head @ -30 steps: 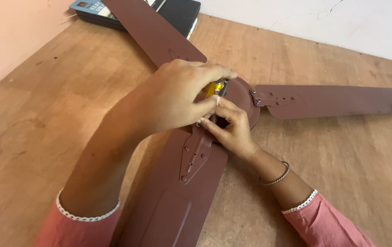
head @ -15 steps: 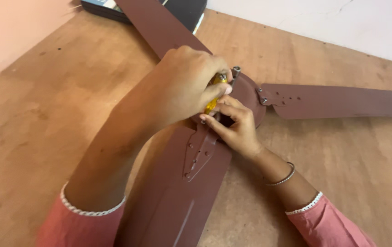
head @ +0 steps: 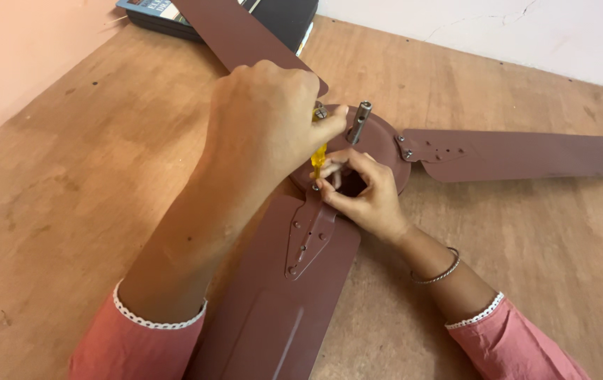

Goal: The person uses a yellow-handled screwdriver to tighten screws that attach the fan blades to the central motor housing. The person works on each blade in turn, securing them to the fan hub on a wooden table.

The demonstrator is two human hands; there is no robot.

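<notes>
Head view shows the left hand (head: 263, 127) higher than a second ago and turned, its fingers wrapped tight around the yellow handle of a screwdriver (head: 318, 160), which now stands more upright than half a second back. With the hand lifted, the metal shaft (head: 360, 121) at the centre of the brown fan hub (head: 384, 151) shows clear, where before the knuckles covered it. The right hand (head: 365, 193) stays low on the hub, its fingers pinched narrow around the tool's tip where the near blade (head: 280, 295) bolts on. That reads as driving going on at this bracket screw. The fan lies flat on the wooden tabletop (head: 69, 183), another blade (head: 527, 155) reaching right, books (head: 280, 15) beyond
</notes>
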